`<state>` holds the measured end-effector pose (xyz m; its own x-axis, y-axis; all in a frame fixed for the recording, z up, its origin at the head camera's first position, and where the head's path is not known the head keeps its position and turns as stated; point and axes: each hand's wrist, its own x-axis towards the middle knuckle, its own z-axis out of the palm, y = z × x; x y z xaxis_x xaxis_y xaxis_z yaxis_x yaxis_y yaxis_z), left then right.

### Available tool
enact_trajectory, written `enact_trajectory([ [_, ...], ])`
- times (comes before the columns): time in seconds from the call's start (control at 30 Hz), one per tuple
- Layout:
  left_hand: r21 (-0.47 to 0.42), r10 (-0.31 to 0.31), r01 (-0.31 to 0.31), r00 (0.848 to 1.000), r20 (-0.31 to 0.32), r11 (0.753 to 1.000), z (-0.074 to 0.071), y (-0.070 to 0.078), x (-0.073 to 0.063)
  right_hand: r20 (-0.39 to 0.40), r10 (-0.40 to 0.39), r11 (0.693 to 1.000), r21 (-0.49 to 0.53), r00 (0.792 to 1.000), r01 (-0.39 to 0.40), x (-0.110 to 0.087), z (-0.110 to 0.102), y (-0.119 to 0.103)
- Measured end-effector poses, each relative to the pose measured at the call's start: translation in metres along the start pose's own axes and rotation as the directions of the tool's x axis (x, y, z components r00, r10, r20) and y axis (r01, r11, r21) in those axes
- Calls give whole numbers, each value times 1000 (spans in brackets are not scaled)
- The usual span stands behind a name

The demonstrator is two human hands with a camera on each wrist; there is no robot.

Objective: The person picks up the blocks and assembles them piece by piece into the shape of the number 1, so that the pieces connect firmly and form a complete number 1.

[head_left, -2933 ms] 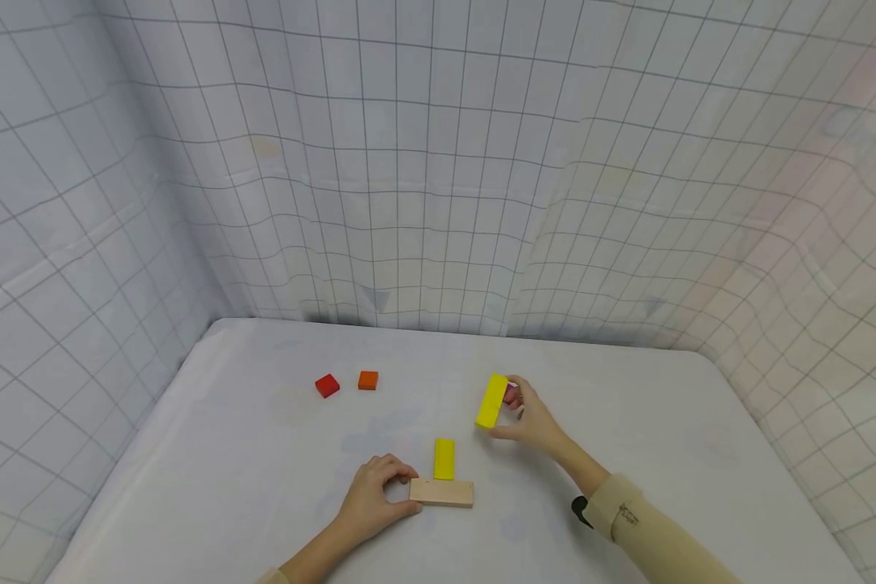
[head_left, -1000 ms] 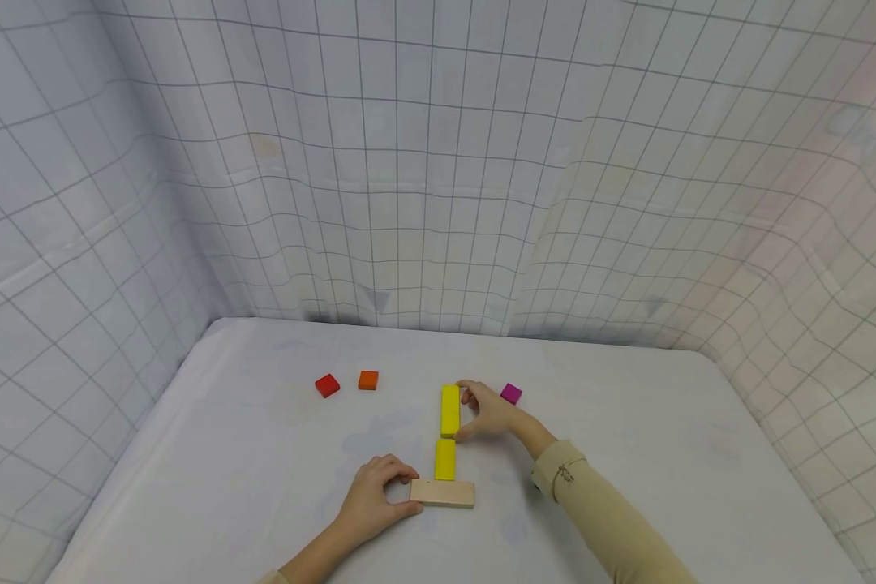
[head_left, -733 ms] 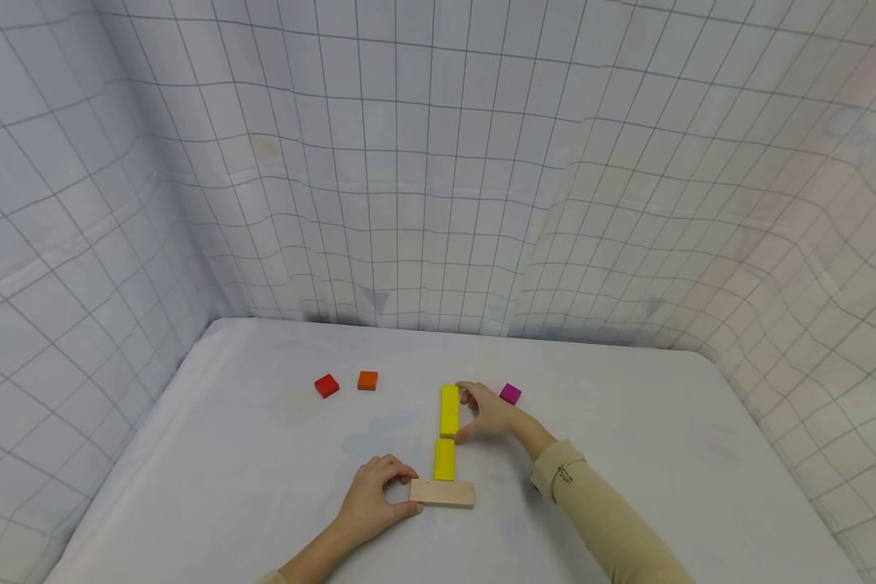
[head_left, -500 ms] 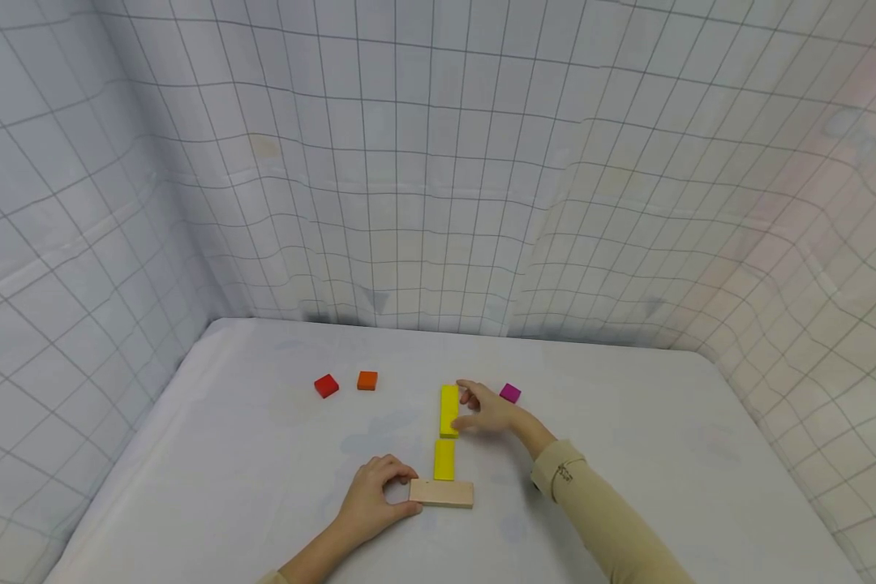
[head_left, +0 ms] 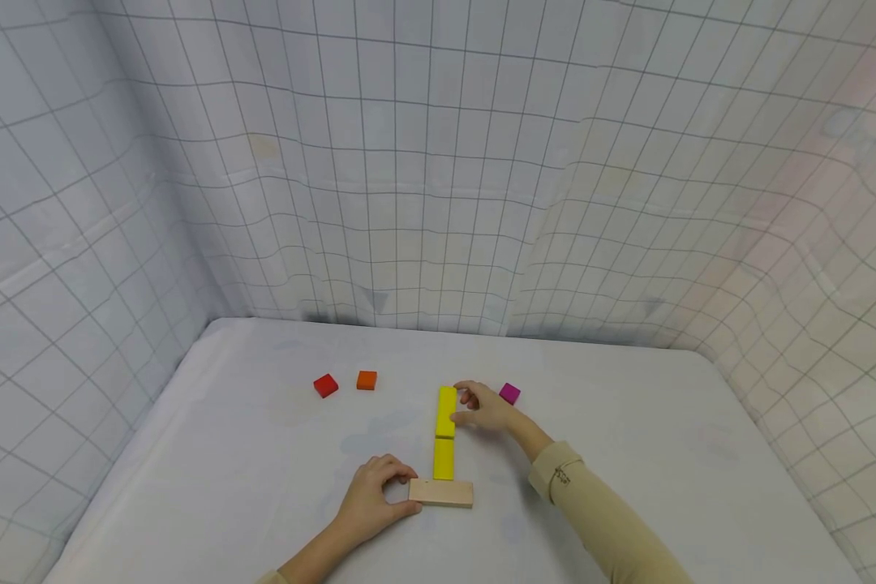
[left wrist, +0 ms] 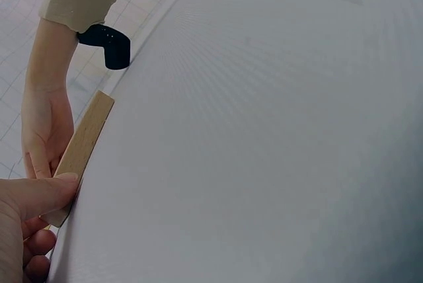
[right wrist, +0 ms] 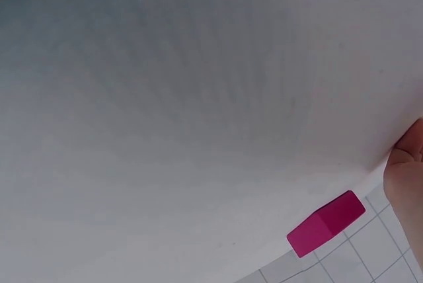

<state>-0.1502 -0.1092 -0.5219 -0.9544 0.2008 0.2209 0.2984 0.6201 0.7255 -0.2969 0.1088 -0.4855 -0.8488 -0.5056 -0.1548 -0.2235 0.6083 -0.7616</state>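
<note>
- left hand: pinches left end of wooden block, thumb on near side, fingers on far side
- right hand: thumb and a finger at right side and far corner of far yellow block; can't tell if it's gripping or only pushing
- far yellow block lies flat on the table, in line with near yellow block; dark seam between them, contact unclear
- near yellow block's near end meets the wooden block's far side, or nearly, roughly square to it
- handling guess: all three light, stiff, probably wood; won't bend, unlikely to break
- yellow faces look painted and smooth, maybe slightly slick; bare wood should grip better
- best hold, yellow: across both long sides near the middle; pressing one corner would likely twist it
- wooden block: pinching the end steadies it, but the far end could swing if bumped
</note>
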Motion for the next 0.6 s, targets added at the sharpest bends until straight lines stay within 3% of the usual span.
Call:
enact_trajectory([
  [0.23,4,-5,5,1000,1,1000,-1,0,0,-5,25,1000,-7,1000,-25,0,1,-1],
  [0.6,3,-15,15,1000,12,1000,-1,-1,1,12,-9,999,-39,1000,9,0,1,0],
])
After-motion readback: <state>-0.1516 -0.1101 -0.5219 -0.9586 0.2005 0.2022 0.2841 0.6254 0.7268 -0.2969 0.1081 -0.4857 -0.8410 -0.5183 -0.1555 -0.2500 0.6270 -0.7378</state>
